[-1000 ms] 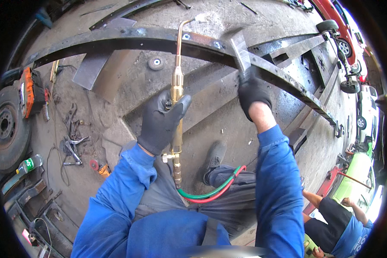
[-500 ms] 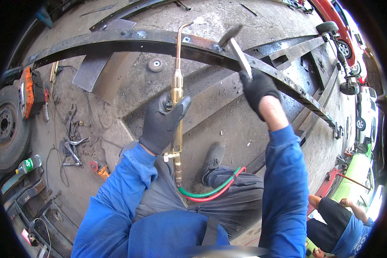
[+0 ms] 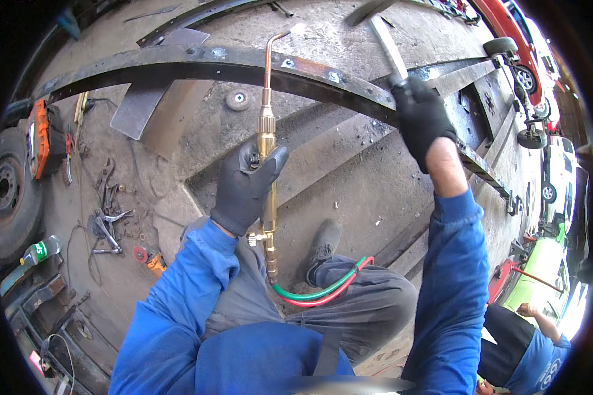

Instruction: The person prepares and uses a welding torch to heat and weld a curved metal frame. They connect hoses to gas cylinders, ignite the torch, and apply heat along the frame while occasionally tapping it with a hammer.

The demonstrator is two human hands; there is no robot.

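My left hand (image 3: 245,181), in a dark glove, is closed round the brass body of a gas torch (image 3: 268,125). The torch stands out ahead of me, its bent copper tip glowing white beyond the steel beam (image 3: 244,69). A green and red hose pair (image 3: 326,294) runs from its lower end past my knee. My right hand (image 3: 423,118), also gloved, grips the handle of a hammer (image 3: 387,45), raised over the beam's right part with its dark head blurred. On the beam, near the torch, is a brownish heated patch with bolt heads (image 3: 334,76).
At left lie a wheel (image 3: 8,191), an orange toolbox (image 3: 41,139), scattered hand tools (image 3: 109,224), an angle grinder (image 3: 153,260) and a green bottle (image 3: 41,251). A grinding disc (image 3: 238,100) lies past my left hand. Another person (image 3: 527,342) is at lower right, near a lime-green car (image 3: 540,263).
My right hand has swung the hammer up and to the right, away from the beam. The torch has shifted slightly left, still in my left hand.
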